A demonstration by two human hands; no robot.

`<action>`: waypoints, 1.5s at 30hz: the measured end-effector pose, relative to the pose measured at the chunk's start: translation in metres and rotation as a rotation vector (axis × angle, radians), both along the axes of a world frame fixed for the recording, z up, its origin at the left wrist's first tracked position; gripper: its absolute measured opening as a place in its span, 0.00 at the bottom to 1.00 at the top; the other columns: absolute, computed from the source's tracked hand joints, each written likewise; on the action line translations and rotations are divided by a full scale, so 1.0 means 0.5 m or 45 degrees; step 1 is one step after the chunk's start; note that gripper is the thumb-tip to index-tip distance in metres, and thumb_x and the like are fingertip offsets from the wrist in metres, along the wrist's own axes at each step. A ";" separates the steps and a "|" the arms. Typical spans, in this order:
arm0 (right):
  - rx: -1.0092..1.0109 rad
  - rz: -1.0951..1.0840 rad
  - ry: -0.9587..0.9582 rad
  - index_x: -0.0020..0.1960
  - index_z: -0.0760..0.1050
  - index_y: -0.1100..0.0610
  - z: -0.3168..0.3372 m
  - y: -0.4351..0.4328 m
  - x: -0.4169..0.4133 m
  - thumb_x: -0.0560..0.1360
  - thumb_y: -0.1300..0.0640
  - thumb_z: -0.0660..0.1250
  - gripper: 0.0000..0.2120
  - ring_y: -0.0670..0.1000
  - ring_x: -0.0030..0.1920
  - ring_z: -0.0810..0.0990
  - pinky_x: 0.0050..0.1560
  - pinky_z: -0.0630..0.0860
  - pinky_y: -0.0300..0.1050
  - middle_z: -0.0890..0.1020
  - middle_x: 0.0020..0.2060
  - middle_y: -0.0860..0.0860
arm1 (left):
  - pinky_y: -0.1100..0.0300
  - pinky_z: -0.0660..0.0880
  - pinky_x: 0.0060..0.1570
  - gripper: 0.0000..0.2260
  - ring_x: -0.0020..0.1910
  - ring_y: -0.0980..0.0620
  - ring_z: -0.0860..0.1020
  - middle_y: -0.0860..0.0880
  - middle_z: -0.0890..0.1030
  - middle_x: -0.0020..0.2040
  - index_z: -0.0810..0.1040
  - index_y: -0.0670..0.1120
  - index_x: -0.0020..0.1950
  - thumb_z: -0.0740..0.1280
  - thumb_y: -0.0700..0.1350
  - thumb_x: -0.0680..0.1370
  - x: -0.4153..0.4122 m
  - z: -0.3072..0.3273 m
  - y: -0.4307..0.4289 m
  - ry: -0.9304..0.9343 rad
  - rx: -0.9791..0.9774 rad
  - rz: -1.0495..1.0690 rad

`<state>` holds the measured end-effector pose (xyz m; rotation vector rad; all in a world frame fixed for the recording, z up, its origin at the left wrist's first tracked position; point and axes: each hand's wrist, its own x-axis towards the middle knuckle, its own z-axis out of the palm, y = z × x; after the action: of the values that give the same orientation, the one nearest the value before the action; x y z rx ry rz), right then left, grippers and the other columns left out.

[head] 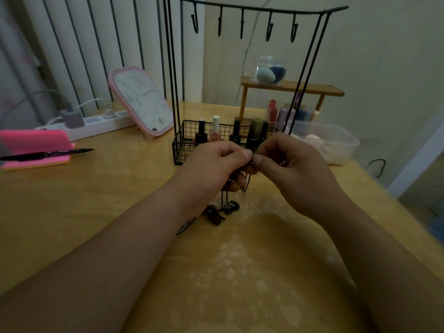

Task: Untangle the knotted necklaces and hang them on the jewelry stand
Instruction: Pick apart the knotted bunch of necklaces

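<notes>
Necklaces (pixel 215 216) of thin black cord hang in a tangled bunch at the middle of the bench (pixel 108 200), held up between both hands. Their dark pendants (pixel 231 206) trail at six o'clock below the grip, lying on or just above the wood (I cannot tell which). The left hand (pixel 213 164) pinches the cords between thumb and forefinger, with its lower fingers curled round the bunch. The right hand (pixel 298 164) pinches what looks like the same spot from the other side, so the two sets of fingertips nearly touch. The knot itself is hidden between them.

At twelve o'clock, just beyond the hands, stands the jewelry stand (pixel 259 11). Its five hooks (pixel 242 26) are all bare, so nothing has been hung yet. Nail polish bottles (pixel 215 129) sit in its wire basket base. A pen (pixel 48 153) lies at nine o'clock and a clear tub (pixel 341 143) at two o'clock.

The step in hand is probably loosening the knot. It would go best if one hand held the bunch steady while the other eased a single loop wider, since pulling the ends would tighten it. Letting the pendants hang free should show which cord belongs to which. The dim light makes black cord hard to follow, so slow work near the fingertips seems wise.
</notes>
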<state>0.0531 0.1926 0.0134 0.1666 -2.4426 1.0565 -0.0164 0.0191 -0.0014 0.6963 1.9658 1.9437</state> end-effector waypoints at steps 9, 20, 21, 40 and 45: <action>-0.231 0.000 -0.096 0.51 0.78 0.51 -0.004 0.000 -0.006 0.83 0.53 0.64 0.05 0.45 0.39 0.79 0.39 0.77 0.37 0.81 0.41 0.50 | 0.65 0.67 0.27 0.05 0.28 0.57 0.71 0.48 0.79 0.36 0.82 0.43 0.56 0.66 0.41 0.83 0.004 0.010 -0.001 0.054 -0.028 0.017; -0.366 0.081 -0.231 0.52 0.79 0.56 -0.005 -0.010 -0.005 0.84 0.55 0.62 0.08 0.45 0.39 0.80 0.41 0.78 0.39 0.83 0.40 0.49 | 0.64 0.66 0.25 0.04 0.27 0.53 0.71 0.48 0.80 0.36 0.80 0.43 0.54 0.66 0.42 0.84 0.001 0.012 -0.004 -0.038 0.098 -0.033; -0.359 0.087 -0.246 0.51 0.78 0.56 -0.006 -0.010 -0.005 0.84 0.55 0.63 0.07 0.46 0.40 0.81 0.43 0.79 0.41 0.83 0.40 0.49 | 0.64 0.66 0.25 0.05 0.28 0.52 0.73 0.48 0.81 0.38 0.80 0.43 0.54 0.65 0.42 0.84 0.002 0.011 -0.003 -0.033 0.098 -0.034; -0.189 -0.074 -0.064 0.61 0.80 0.49 -0.024 -0.023 -0.011 0.82 0.60 0.67 0.11 0.43 0.44 0.82 0.41 0.81 0.38 0.83 0.45 0.45 | 0.59 0.80 0.35 0.03 0.36 0.48 0.85 0.45 0.84 0.46 0.77 0.47 0.54 0.64 0.43 0.85 0.015 -0.001 0.010 0.339 -0.127 0.166; -0.428 -0.120 -0.046 0.56 0.82 0.52 -0.022 -0.025 -0.011 0.83 0.60 0.66 0.08 0.42 0.43 0.82 0.39 0.80 0.37 0.83 0.46 0.47 | 0.52 0.84 0.37 0.05 0.39 0.45 0.86 0.43 0.84 0.48 0.76 0.45 0.57 0.62 0.44 0.86 0.021 0.004 0.013 0.208 -0.054 0.148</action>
<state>0.0475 0.1799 0.0023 -0.0776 -2.2379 1.4153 -0.0057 0.0256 0.0005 0.7678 2.1834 1.9605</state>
